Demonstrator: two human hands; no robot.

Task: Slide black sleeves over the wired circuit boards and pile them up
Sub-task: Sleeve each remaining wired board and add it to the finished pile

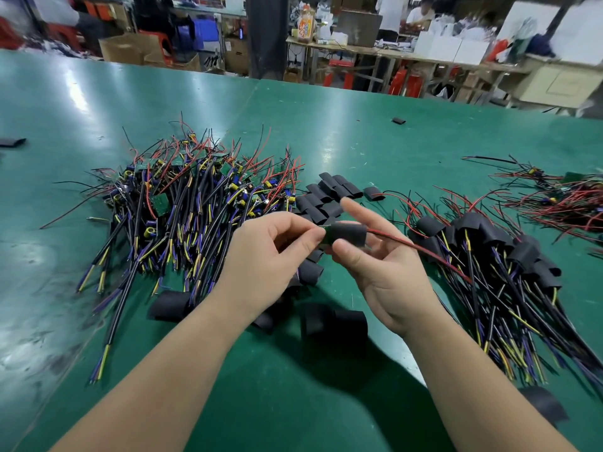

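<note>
Green worktable (326, 132) under both hands, cluttered workshop behind.

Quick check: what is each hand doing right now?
Left hand: pinches the end of the board.
Right hand: holds the sleeve with the thumb against it and the index finger straight.

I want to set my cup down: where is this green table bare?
Bare: the far table beyond the unsleeved pile, bar stray sleeves, and the near strip between the forearms. Crowded mid-table: loose sleeves, the sleeved pile, the left hand pinching a board, the right hand gripping its black sleeve.
</note>
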